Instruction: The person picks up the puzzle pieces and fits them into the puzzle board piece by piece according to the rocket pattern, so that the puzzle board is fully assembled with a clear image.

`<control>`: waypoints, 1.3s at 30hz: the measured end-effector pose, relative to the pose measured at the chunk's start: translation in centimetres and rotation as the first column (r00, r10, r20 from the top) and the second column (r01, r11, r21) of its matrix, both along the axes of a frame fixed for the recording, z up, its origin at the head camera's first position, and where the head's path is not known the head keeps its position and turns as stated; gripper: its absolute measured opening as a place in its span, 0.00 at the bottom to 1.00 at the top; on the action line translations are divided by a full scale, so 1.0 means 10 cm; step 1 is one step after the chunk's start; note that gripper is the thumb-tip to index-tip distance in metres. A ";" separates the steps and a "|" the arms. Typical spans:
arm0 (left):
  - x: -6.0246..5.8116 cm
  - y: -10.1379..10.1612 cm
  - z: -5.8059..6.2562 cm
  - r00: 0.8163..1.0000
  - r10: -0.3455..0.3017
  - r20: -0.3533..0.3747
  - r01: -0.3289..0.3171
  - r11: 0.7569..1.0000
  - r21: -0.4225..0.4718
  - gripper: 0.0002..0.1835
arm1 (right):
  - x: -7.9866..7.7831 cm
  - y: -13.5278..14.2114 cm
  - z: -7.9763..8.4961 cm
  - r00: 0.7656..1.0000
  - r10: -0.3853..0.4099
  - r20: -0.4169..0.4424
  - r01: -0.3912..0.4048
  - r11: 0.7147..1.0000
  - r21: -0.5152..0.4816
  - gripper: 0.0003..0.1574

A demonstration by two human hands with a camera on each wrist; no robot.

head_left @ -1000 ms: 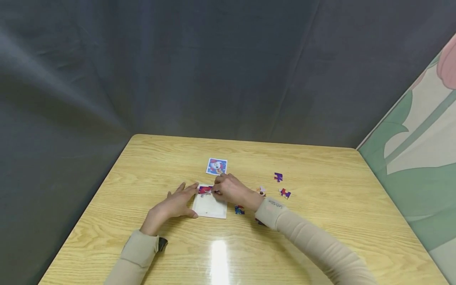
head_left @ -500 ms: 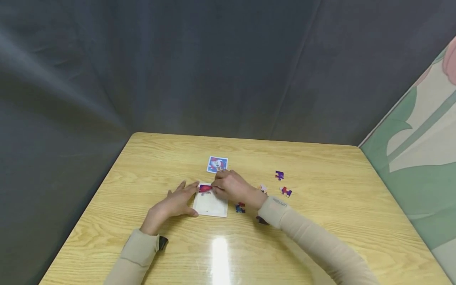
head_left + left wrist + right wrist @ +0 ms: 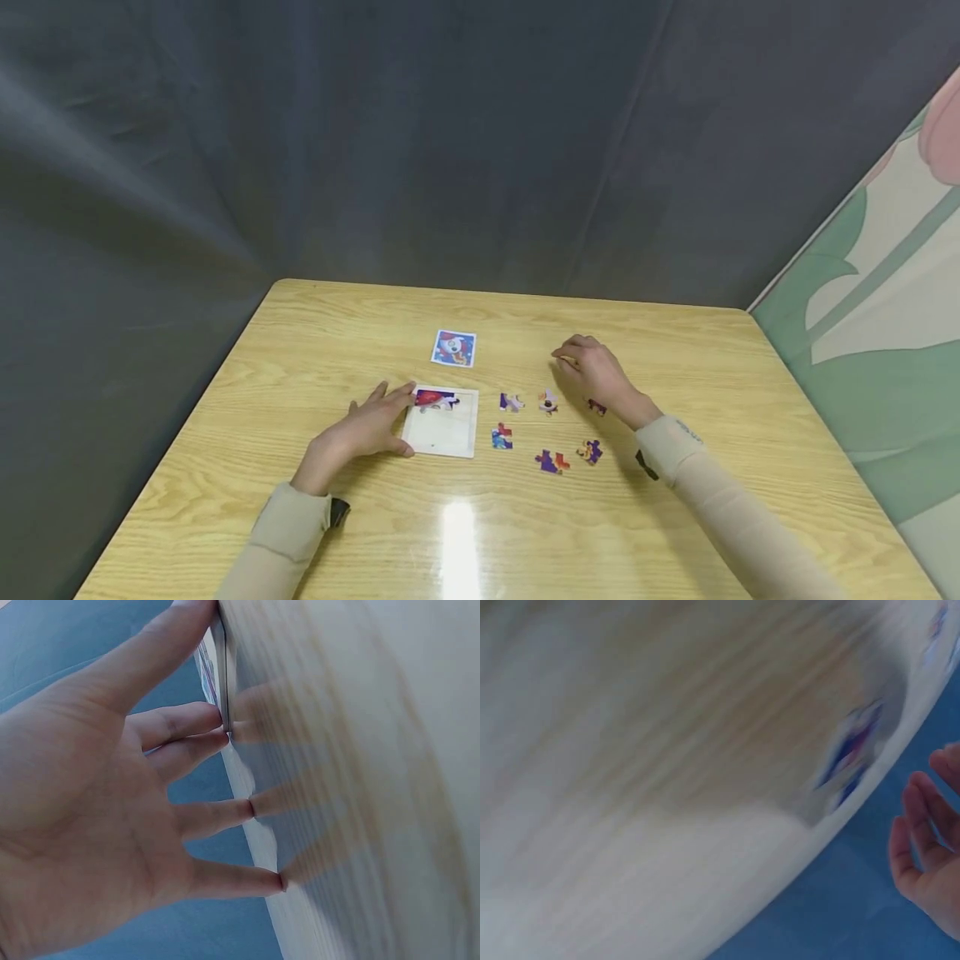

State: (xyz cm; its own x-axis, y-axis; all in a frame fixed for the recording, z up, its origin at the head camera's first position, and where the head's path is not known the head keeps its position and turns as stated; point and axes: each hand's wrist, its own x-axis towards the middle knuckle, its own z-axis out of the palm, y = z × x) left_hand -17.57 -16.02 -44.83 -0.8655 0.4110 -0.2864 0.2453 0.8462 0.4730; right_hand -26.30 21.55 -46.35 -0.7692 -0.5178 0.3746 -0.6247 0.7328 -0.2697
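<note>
Puzzle pieces [image 3: 552, 462], six loose ones in view, lie on the counter [image 3: 675, 508] right of one white tray [image 3: 437, 436] holding more (number unclear). The left hand [image 3: 363, 429], grip released, touches the tray's left side; the right hand [image 3: 596, 371], grip relaxed with nothing visible in it, partly hides one piece, well short of the counter's right edge. One card [image 3: 453, 348] lies beyond.

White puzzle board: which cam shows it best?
Head. It shows the white puzzle board from above, nearly whole, with a few pieces in its far left corner and the left hand at its left edge. Left wrist catches only a thin edge-on sliver by the fingers. Right wrist: blurred, can't make it out.
</note>
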 end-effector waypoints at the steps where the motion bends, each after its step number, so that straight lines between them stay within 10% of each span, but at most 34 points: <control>1: 0.00 0.00 0.00 1.000 0.002 0.001 -0.002 1.000 0.000 0.44 | 0.00 0.08 -0.03 1.000 -0.013 0.016 0.013 1.000 0.005 0.10; 11: -0.02 -0.01 -0.01 1.000 0.000 0.001 0.000 1.000 -0.003 0.45 | 0.08 0.37 -0.09 0.988 -0.046 0.145 0.035 0.996 0.081 0.15; 20: -0.01 -0.01 -0.01 1.000 0.005 0.005 -0.005 1.000 0.011 0.45 | 0.04 0.41 -0.14 0.998 -0.023 0.053 0.018 0.995 0.096 0.10; 39: -0.01 -0.02 0.00 1.000 -0.001 0.011 0.001 1.000 0.005 0.45 | 0.06 0.42 -0.13 0.989 -0.025 0.147 0.011 0.996 0.094 0.15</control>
